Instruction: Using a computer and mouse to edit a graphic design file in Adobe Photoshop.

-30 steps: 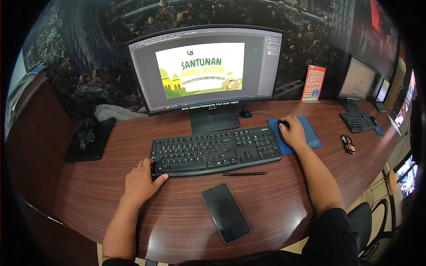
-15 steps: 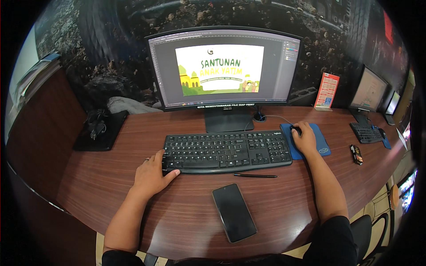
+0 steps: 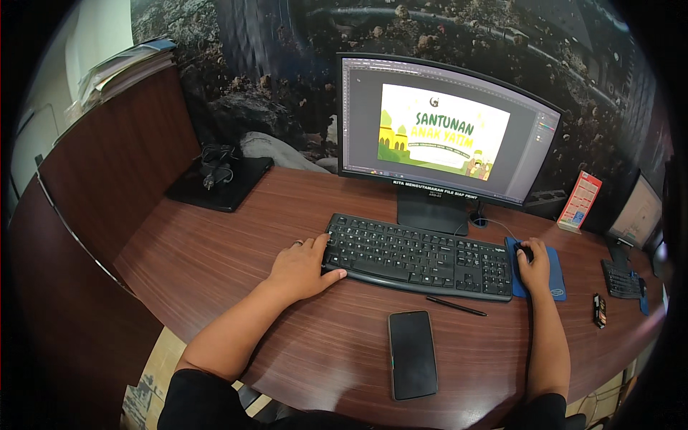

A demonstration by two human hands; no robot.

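My left hand (image 3: 302,266) lies flat on the brown desk (image 3: 215,244), its fingers touching the left end of a black keyboard (image 3: 419,256). My right hand (image 3: 534,266) is cupped over a black mouse (image 3: 525,250) on a blue mouse pad (image 3: 555,279). Behind the keyboard stands a curved monitor (image 3: 444,132) showing a green and yellow poster design in an editing program. A black pen (image 3: 456,306) and a dark phone (image 3: 413,353) lie in front of the keyboard.
A closed black laptop with a coiled cable (image 3: 218,179) sits at the back left. A red card stand (image 3: 580,202), a second keyboard (image 3: 620,278) and a second monitor (image 3: 638,213) are at the right. Papers (image 3: 122,68) top the left partition.
The view has swung left, so everything now appears further right in the picture. Both hands have kept their places on the keyboard's end and the mouse.
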